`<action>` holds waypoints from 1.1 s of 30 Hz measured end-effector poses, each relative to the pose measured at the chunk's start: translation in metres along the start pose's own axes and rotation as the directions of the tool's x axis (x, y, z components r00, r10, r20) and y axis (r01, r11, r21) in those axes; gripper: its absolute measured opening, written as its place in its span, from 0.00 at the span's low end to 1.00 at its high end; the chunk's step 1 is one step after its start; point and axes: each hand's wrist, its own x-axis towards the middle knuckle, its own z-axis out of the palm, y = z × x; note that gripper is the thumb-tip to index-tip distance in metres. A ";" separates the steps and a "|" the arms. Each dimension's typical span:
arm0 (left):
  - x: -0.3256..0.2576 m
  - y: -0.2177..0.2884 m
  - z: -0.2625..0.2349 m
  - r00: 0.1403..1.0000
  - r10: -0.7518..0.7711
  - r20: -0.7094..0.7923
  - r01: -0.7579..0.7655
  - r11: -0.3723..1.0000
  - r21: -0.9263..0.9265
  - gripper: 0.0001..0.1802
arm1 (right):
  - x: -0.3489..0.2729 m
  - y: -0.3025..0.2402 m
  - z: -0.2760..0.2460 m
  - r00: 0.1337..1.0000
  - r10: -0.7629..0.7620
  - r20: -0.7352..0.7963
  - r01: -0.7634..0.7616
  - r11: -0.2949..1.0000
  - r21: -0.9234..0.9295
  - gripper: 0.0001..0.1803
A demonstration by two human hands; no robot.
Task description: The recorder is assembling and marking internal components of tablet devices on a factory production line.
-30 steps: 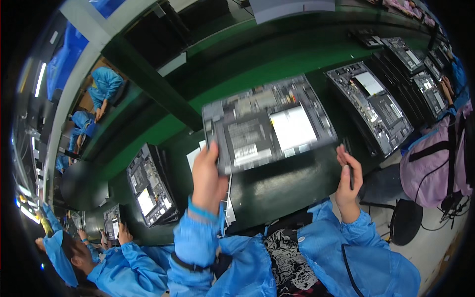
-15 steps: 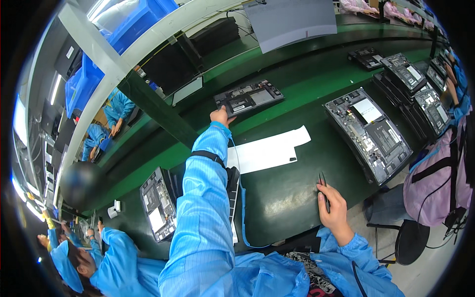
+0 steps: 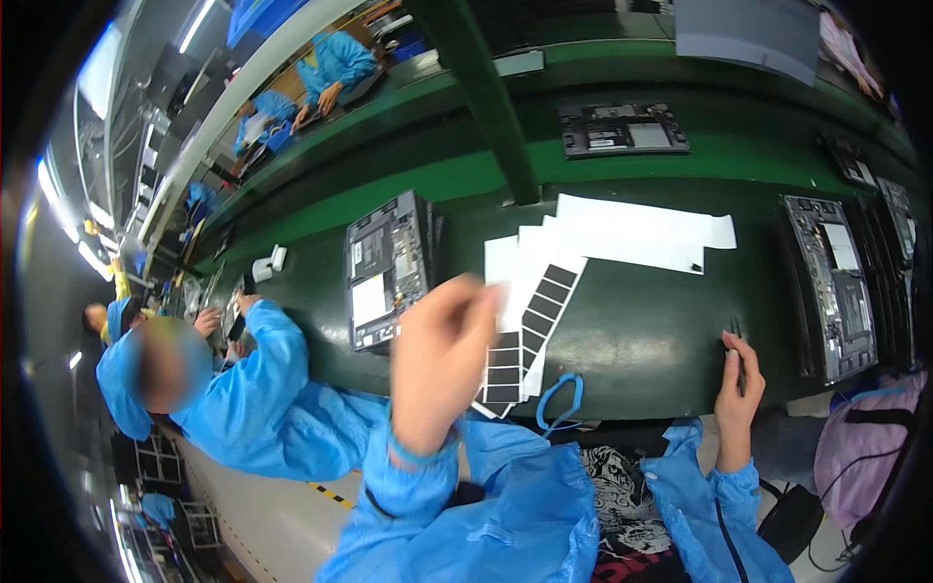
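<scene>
Your left hand (image 3: pixel 442 364) was raised off the bench (image 3: pixel 641 340), blurred, fingers loosely curled with the tips drawn together toward twelve o'clock; whether anything was pinched between them could not be told; your right hand (image 3: pixel 739 389) rested at the bench's near edge at about four o'clock, closed around thin dark tweezers (image 3: pixel 738 342) pointing away from you. Just beyond the left hand lay the white backing sheet with black rectangular pads (image 3: pixel 530 321), several pads on it in two rows, overlapping larger white sheets (image 3: pixel 641 233) spread toward one o'clock; a blue loop of cord (image 3: pixel 562 403) lay near the bench's front edge. An opened laptop chassis (image 3: pixel 384 270) stood at eleven o'clock of the left hand, a second one (image 3: pixel 831 287) at two o'clock of the right hand, and a third (image 3: pixel 622 129) lay far off at twelve on the green belt; a neighbouring person in a blue coat (image 3: pixel 262 389) worked at nine o'clock. Judging from this, you were between units: many pads remained on the sheet, no chassis sat directly before you, and the sticking work looked far from finished.
</scene>
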 end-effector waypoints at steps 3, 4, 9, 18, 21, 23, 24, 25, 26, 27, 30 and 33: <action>-0.053 -0.090 -0.050 0.824 -0.003 -0.566 0.018 1.000 0.021 0.14 | -0.003 -0.005 0.008 0.995 0.039 0.097 -0.065 0.958 0.280 0.16; -0.061 -0.123 -0.062 0.794 -0.174 -0.582 0.125 0.985 -0.123 0.15 | -0.001 -0.020 0.012 0.993 0.027 0.116 -0.058 0.959 0.278 0.16; -0.057 -0.165 -0.065 0.748 -0.583 -0.317 0.387 0.771 -0.505 0.28 | 0.036 -0.148 0.076 0.801 -0.366 0.474 0.154 0.891 0.428 0.10; -0.037 -0.184 -0.057 0.721 -0.566 -0.398 0.211 0.728 -0.652 0.20 | 0.147 -0.247 0.401 0.390 -0.664 0.638 0.701 0.663 0.262 0.15; -0.035 -0.179 -0.061 0.721 -0.592 -0.361 0.264 0.716 -0.647 0.19 | 0.166 -0.237 0.469 0.478 -0.482 0.734 0.521 0.829 0.205 0.17; -0.037 -0.182 -0.068 0.723 -0.598 -0.346 0.279 0.710 -0.646 0.19 | 0.167 -0.237 0.483 0.433 -0.496 0.753 0.519 0.820 0.242 0.13; -0.038 -0.186 -0.071 0.771 -0.545 -0.331 0.252 0.737 -0.627 0.19 | 0.167 -0.235 0.487 0.396 -0.510 0.763 0.514 0.812 0.276 0.10; -0.038 -0.187 -0.074 0.814 -0.488 -0.315 0.221 0.762 -0.609 0.19 | 0.162 -0.234 0.488 0.465 -0.505 0.727 0.466 0.838 0.284 0.07; -0.037 -0.186 -0.076 0.813 -0.491 -0.314 0.223 0.760 -0.610 0.19 | 0.160 -0.233 0.489 0.464 -0.503 0.729 0.465 0.839 0.283 0.07; -0.034 -0.182 -0.077 0.787 -0.546 -0.288 0.267 0.722 -0.638 0.19 | 0.158 -0.233 0.488 0.508 -0.495 0.705 0.441 0.852 0.280 0.07; -0.036 -0.181 -0.076 0.753 -0.600 -0.270 0.298 0.677 -0.673 0.18 | 0.150 -0.241 0.477 0.583 -0.479 0.656 0.387 0.874 0.294 0.06; -0.043 -0.175 -0.072 0.750 -0.582 -0.314 0.250 0.689 -0.680 0.16 | 0.155 -0.261 0.450 0.635 -0.484 0.603 0.339 0.875 0.345 0.03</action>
